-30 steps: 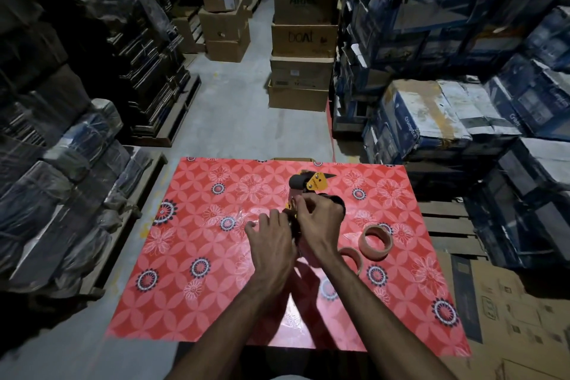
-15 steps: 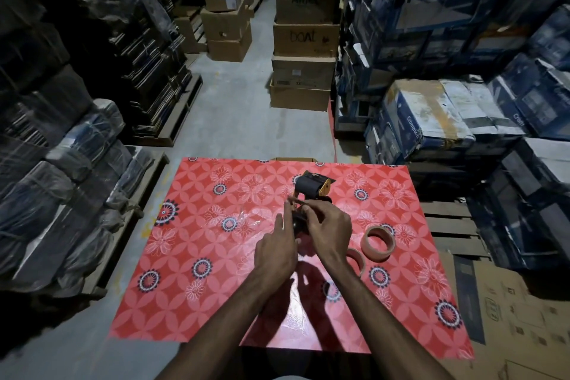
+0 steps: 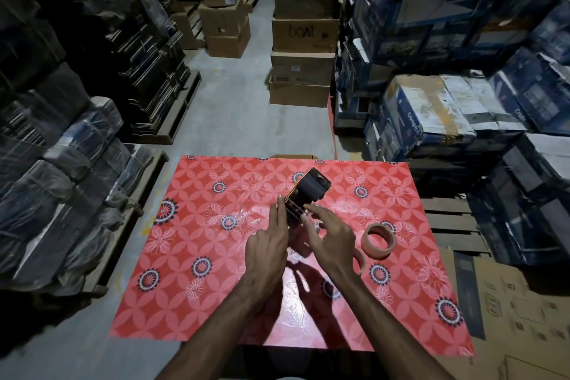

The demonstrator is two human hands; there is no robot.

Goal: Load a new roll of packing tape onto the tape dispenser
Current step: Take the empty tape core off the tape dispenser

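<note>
The black and orange tape dispenser (image 3: 307, 193) is tilted above the middle of the red patterned table (image 3: 197, 256), its black roller end pointing away from me. My left hand (image 3: 268, 248) holds its near end from the left, index finger straight along its side; the thumb is hidden. My right hand (image 3: 331, 239) has spread, relaxed fingers whose tips touch the dispenser's near end from the right. A brown tape roll (image 3: 378, 241) lies flat on the table to the right of my right hand. A second roll (image 3: 360, 261) peeks out from behind my right wrist.
A crumpled piece of clear film (image 3: 246, 216) lies on the table left of my hands. Stacked cardboard boxes (image 3: 303, 37) stand beyond the table, blue cartons (image 3: 431, 114) at the right and wrapped bundles (image 3: 61, 163) at the left. A grey floor aisle runs ahead.
Both hands have loosened from a tight grip over the dispenser. My right hand's fingers have spread open, and the dispenser's roller end now tilts further away and to the right.
</note>
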